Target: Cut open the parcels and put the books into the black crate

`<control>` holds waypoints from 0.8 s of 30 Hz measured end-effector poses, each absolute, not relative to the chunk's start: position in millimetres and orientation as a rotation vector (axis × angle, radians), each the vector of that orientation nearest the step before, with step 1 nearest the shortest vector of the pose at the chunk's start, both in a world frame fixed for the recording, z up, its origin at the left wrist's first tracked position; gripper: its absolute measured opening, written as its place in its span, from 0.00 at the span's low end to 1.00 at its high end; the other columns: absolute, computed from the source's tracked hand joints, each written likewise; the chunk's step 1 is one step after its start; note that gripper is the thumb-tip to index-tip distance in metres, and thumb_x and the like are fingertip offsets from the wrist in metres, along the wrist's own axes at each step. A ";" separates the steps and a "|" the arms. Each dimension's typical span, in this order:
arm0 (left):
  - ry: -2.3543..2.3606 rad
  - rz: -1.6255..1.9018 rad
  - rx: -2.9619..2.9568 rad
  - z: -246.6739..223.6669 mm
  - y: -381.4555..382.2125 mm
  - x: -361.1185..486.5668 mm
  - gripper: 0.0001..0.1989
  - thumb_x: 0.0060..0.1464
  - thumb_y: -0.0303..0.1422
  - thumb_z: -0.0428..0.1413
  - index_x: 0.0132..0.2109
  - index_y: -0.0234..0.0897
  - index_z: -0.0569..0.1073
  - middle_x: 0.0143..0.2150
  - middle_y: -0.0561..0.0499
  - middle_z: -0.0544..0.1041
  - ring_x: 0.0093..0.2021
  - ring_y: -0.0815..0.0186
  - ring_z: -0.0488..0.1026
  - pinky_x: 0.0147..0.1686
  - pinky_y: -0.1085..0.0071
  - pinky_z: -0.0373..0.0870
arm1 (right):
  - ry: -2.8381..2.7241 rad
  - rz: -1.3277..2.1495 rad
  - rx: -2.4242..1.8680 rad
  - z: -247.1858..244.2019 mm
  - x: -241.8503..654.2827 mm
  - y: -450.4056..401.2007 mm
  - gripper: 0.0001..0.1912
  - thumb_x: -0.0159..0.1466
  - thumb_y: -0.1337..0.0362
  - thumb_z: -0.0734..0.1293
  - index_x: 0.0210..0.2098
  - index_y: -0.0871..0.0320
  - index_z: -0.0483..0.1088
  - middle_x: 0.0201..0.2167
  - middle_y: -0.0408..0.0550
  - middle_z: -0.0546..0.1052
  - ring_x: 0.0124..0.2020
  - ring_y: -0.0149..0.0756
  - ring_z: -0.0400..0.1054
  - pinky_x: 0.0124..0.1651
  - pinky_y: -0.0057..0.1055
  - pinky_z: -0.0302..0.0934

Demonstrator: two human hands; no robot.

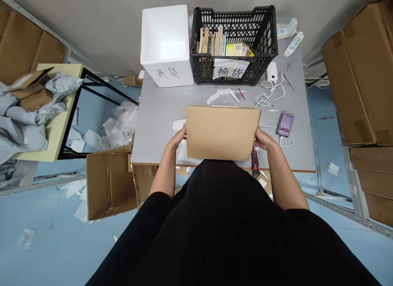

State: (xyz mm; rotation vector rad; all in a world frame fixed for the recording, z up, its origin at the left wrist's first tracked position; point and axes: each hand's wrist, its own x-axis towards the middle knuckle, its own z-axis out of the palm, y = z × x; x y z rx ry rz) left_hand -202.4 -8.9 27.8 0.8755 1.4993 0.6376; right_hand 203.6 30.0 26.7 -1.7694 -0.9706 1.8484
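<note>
My left hand [177, 137] and my right hand [264, 140] grip opposite sides of a flat kraft cardboard mailer [221, 132], holding it just above the front of a grey table [159, 118]. White paper [183, 151] lies on the table under my left hand's side of the mailer. Near my right hand are red-handled tools [254, 161] at the table's front edge. A phone [285, 124], blurred on its face, lies beyond them on a white cable.
A black plastic crate [233, 44] labelled 换货 holds books and stands beside a white foam box [166, 44]. Open cardboard carton [110, 183] sits on the floor to the left; stacked brown cartons [359, 73] fill the right shelves.
</note>
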 end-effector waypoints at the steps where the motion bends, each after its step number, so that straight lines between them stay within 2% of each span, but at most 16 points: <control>1: 1.539 0.601 0.839 28.7 -7.8 -200.9 0.27 0.62 0.54 0.43 0.52 0.41 0.75 0.46 0.43 0.80 0.49 0.50 0.73 0.48 0.57 0.70 | -0.951 1.860 -1.793 27.4 201.4 29.5 0.26 0.65 0.38 0.60 0.48 0.52 0.69 0.29 0.46 0.79 0.29 0.36 0.72 0.33 0.34 0.72; 5: 1.665 0.528 0.745 23.5 -2.1 -198.2 0.26 0.62 0.54 0.43 0.49 0.41 0.73 0.43 0.42 0.80 0.44 0.48 0.74 0.43 0.53 0.70 | -0.882 1.890 -1.898 21.3 192.2 28.9 0.27 0.64 0.38 0.62 0.49 0.53 0.68 0.25 0.45 0.77 0.23 0.33 0.69 0.28 0.34 0.72; 11: 1.724 0.415 0.611 -0.3 8.6 -205.0 0.27 0.56 0.58 0.47 0.41 0.39 0.74 0.38 0.39 0.79 0.42 0.45 0.75 0.45 0.51 0.67 | -0.863 1.900 -1.909 1.1 194.8 34.8 0.24 0.64 0.42 0.64 0.47 0.55 0.68 0.28 0.48 0.78 0.23 0.34 0.71 0.26 0.32 0.73; 16: 1.759 0.382 0.593 -16.8 -3.0 -212.7 0.31 0.53 0.61 0.49 0.37 0.37 0.75 0.42 0.36 0.79 0.43 0.49 0.75 0.49 0.54 0.64 | -0.705 1.947 -1.891 -9.4 210.0 26.7 0.17 0.68 0.50 0.65 0.43 0.58 0.70 0.28 0.49 0.77 0.25 0.33 0.73 0.28 0.29 0.73; 22: 1.660 0.661 0.675 -42.3 -39.4 -210.8 0.17 0.55 0.47 0.55 0.43 0.40 0.76 0.51 0.46 0.79 0.52 0.57 0.71 0.51 0.62 0.65 | -0.535 1.950 -1.772 -26.7 225.2 2.5 0.12 0.71 0.58 0.61 0.44 0.58 0.71 0.32 0.50 0.79 0.30 0.31 0.75 0.35 0.26 0.73; 24: 1.623 0.726 0.650 -50.7 -49.7 -207.2 0.18 0.56 0.45 0.54 0.48 0.40 0.75 0.54 0.46 0.78 0.55 0.58 0.70 0.51 0.63 0.66 | -0.524 1.917 -1.685 -37.5 224.4 -5.5 0.10 0.70 0.60 0.62 0.46 0.56 0.72 0.37 0.48 0.80 0.33 0.29 0.75 0.37 0.23 0.72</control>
